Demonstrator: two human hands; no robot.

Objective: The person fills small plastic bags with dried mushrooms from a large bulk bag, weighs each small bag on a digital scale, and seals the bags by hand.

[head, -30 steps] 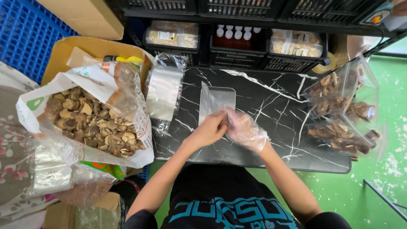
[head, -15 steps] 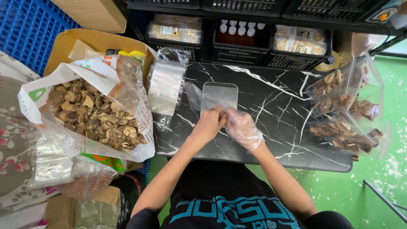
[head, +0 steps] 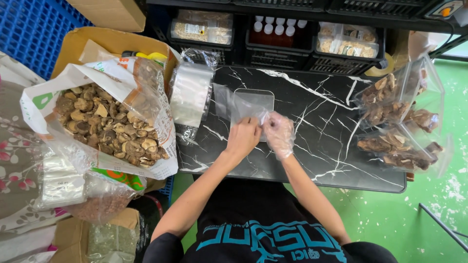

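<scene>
1. Fingers (head: 257, 122) of both hands pinch the near edge of a clear bag (head: 243, 104), tips curled in tight, nothing else in them.
2. Left hand (head: 243, 137) is bare, knuckles up, thumb side twd the right hand; its tips close on the bag's mouth.
3. Right hand (head: 279, 134) wears a thin clear glove, just beside the left & touching it at the tips; also gripping the bag's edge.
4. Bag lies flat on the table (head: 321, 117), black w/ white veins, stretching away from the hands twd the far edge. Looks empty; can't tell if the mouth is parted or sealed.
5. Left of the bag, near the table's left edge: a stack of clear bags (head: 191, 92) in a crinkly wrapper, partly overhanging.
6. Further left, off the table: big white sack (head: 105, 124) open at the top, full of dried mushrooms, leaning on a cardboard box (head: 78, 44).
7. Under the sack: more plastic packs (head: 63, 180), hard to tell what's in them.
8. Right end of the table: filled bags (head: 397, 122) of brown dried pieces, piled, some overhanging the right edge, well apart from the hands.
9. Behind the table: black crates (head: 273, 36) w/ packed goods & white-capped bottles (head: 278, 24).
10. Blue crate (head: 29, 29) top left; green floor (head: 414, 219) on the right.
</scene>
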